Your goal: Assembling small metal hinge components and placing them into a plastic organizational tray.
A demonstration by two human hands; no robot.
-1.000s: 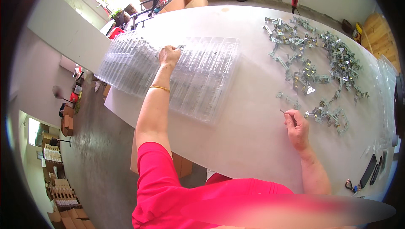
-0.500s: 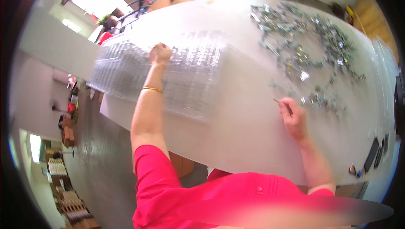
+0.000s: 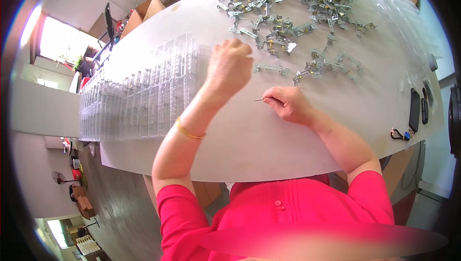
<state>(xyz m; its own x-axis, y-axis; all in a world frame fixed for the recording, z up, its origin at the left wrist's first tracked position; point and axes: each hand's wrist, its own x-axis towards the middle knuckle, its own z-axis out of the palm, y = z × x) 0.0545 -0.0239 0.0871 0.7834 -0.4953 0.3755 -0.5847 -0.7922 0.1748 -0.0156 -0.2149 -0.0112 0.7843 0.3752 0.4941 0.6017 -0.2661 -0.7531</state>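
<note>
1. Right hand (image 3: 288,105): resting on the white tabletop (image 3: 269,141), thumb and fingers pinched on a thin, short metal pin (image 3: 260,99) whose tip points to the person's left.
2. Left hand (image 3: 230,64): fingers curled in a loose fist at the near edge of the parts; whether it holds anything cannot be told. A gold bangle (image 3: 188,131) circles the forearm.
3. Flat grey metal bracket (image 3: 271,68): lying alone just beside the left hand, between the two hands.
4. Scattered heap of grey metal brackets (image 3: 297,11): spread across the far side of the table.
5. Clear moulded plastic trays (image 3: 139,100): overlapping rows, left of the left arm.
6. Dark slim devices (image 3: 416,109): at the table's right edge.
</note>
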